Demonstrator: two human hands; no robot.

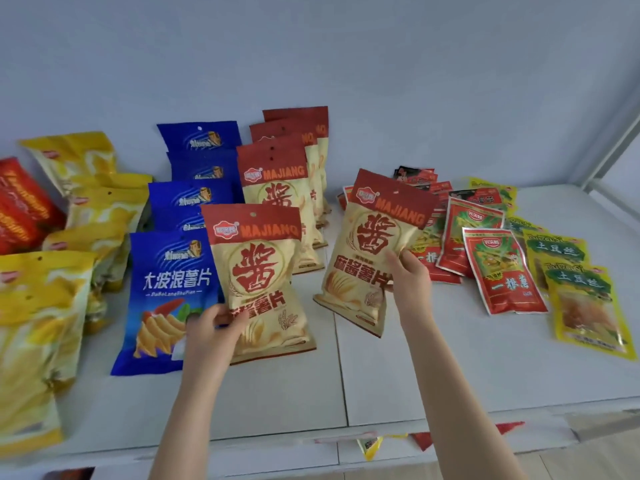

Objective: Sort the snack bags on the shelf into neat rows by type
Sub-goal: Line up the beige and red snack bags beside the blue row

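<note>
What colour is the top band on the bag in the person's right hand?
Dark red, above a cream body; head view shows the bag and right hand.

All the snack bags look like glossy plastic film, the blue chip bags [166, 299] and small red packets [505, 271] catching glare. The white shelf [433, 368] is smooth and matt, probably painted board.

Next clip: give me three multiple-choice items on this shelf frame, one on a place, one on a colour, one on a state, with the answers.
1. Where is the blue bag row?
A. left of the Majiang row
B. right of it
C. behind the small red packets

2. What colour is the top band of the right-hand bag?
A. green
B. red
C. blue

3. What is the left hand doing?
A. hanging free
B. gripping a Majiang bag
C. pressing the shelf

Answers: A, blue sits beside the Majiang row; B, red band; C is wrong, so B, fingers wrap its lower edge.
</note>
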